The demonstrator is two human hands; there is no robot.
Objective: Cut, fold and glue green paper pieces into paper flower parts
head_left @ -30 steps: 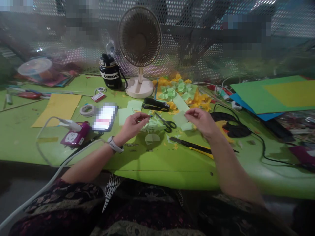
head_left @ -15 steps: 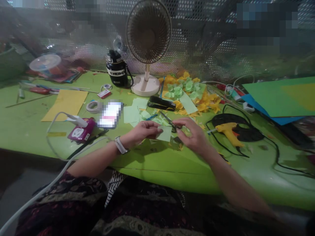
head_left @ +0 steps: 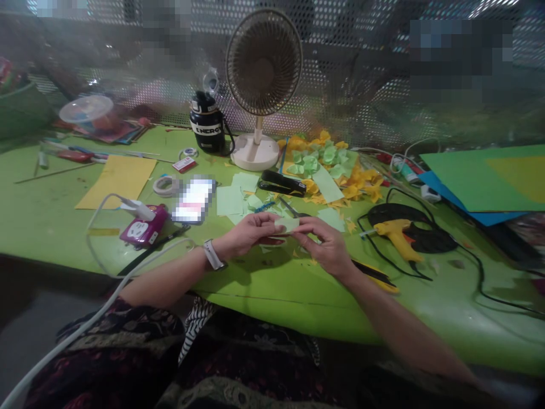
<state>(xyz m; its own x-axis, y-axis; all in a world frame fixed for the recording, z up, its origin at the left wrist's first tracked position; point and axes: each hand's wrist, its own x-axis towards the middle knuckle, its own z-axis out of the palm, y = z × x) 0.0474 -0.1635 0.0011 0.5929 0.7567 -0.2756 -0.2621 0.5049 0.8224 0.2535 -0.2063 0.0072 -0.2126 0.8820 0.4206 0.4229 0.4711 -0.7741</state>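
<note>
Between my two hands is a small piece of pale green paper (head_left: 288,225), bent over and held above the table. My left hand (head_left: 257,232) pinches its left side, a light watch at the wrist. My right hand (head_left: 322,241) has thumb and fingertips closed on its right side. Just behind the paper lie scissors (head_left: 289,207), their handles mostly hidden by my right hand. Pale green sheets (head_left: 230,200) and scraps lie beyond my left hand. A black stapler (head_left: 281,183) rests on the table behind them.
Yellow and green paper pieces (head_left: 327,156) are heaped at the back. A fan (head_left: 255,152) and black bottle (head_left: 208,128) stand behind. To the right lie a yellow glue gun (head_left: 395,236) with its cord and a yellow cutter (head_left: 377,278). A phone (head_left: 194,199) and purple adapter (head_left: 147,227) sit left.
My right hand has let go of the scissors, which now lie on the table, and has taken hold of the green paper. The paper has gone from flat to bent over.
</note>
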